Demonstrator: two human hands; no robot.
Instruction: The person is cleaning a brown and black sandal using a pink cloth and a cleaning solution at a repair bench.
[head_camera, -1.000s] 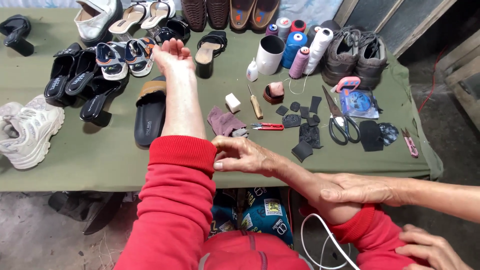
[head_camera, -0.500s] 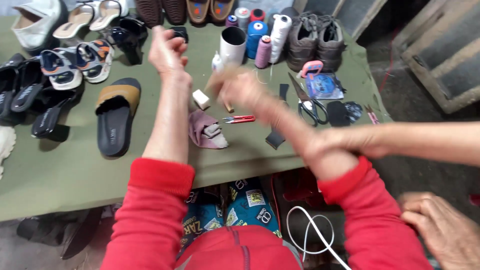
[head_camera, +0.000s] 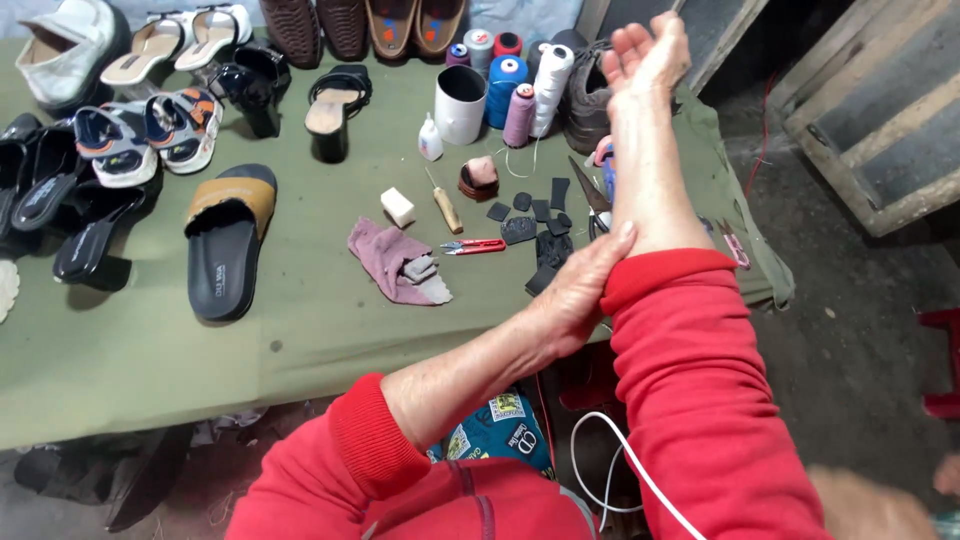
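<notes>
Nearest the camera, the left hand (head_camera: 580, 290) is clenched on the cuff of the red sleeve (head_camera: 690, 350) at the right forearm, thumb on top, where the cuff sits bunched just below the bare forearm. The right hand (head_camera: 645, 50) is raised high over the far right corner of the counter (head_camera: 300, 340), fingers loose and half curled, grasping nothing.

Under that raised forearm lie small dark rubber pieces (head_camera: 540, 225), scissors (head_camera: 592, 200) and red thread snips (head_camera: 470, 246), all close together. If the arm drops or swings while the sleeve is tugged, it would likely sweep these toward the right edge, which is near, and the pieces could slide off the green cloth onto the floor. The thread cones (head_camera: 520, 85) and the white cup (head_camera: 460, 100) stand upright just beyond and could tip at a knock.

A pink rag (head_camera: 395, 262) and a white block (head_camera: 397, 207) sit mid-counter. The front strip of the counter by the body offers room to move; the left and far sides are crowded with a black-and-tan slide sandal (head_camera: 225, 245), heels and other shoes.
</notes>
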